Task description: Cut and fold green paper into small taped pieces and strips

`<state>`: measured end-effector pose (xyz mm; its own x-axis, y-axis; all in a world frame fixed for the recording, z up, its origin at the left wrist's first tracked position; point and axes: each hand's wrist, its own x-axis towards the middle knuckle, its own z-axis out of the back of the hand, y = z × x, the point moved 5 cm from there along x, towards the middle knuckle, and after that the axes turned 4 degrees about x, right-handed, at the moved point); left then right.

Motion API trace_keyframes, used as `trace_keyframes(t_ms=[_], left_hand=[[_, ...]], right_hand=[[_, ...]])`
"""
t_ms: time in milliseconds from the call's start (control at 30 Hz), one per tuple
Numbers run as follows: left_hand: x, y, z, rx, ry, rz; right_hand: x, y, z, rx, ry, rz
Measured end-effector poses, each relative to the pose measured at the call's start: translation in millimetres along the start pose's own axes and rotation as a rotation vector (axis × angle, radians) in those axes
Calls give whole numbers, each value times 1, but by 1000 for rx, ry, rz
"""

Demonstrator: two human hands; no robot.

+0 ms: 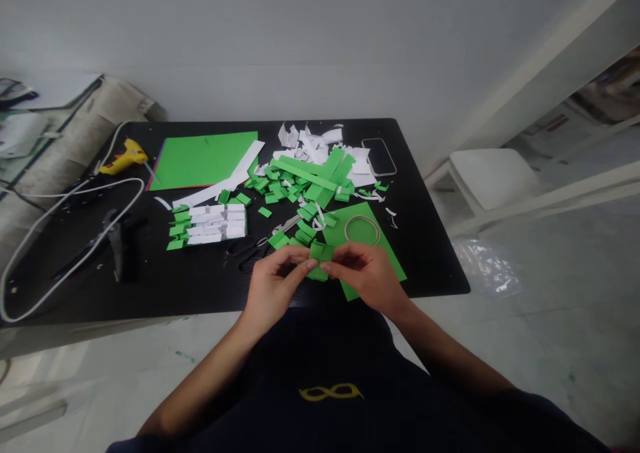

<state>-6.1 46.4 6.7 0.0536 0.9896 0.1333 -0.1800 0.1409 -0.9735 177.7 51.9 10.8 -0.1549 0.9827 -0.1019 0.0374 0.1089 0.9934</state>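
Note:
Near the front edge of the black table, my left hand [273, 283] and my right hand [367, 273] pinch a small folded piece of green paper [321, 250] between them. Other folded green pieces [305, 229] lie just beyond my fingers. Under and beside my right hand is a green sheet [395, 256] with a round tape ring [362, 230] on it. A pair of scissors [246, 249] with dark handles rests left of my hands. Further left sits a block of folded white and green paper pieces [216, 222] in rows.
A heap of green pieces and strips [300, 179] with white scraps [310, 143] fills the back middle. At the left are a yellow glue gun [126, 157], green sheets [205, 159], a white cable [65, 196] and a black tool [116, 243]. A white stool [485, 176] stands right.

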Motion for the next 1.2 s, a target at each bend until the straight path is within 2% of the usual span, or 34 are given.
trace_keyframes(t_ms=[200, 400, 800, 1200], left_hand=[[0, -2, 1, 7, -10, 61], [1, -1, 1, -30, -2, 60], [-2, -5, 0, 58, -53, 24], [2, -5, -3, -92, 30, 53]], right_hand=[[0, 2, 1, 50, -5, -19], [-1, 1, 2, 71, 2, -41], [0, -1, 3, 30, -32, -19], [-1, -2, 1, 66, -40, 13]])
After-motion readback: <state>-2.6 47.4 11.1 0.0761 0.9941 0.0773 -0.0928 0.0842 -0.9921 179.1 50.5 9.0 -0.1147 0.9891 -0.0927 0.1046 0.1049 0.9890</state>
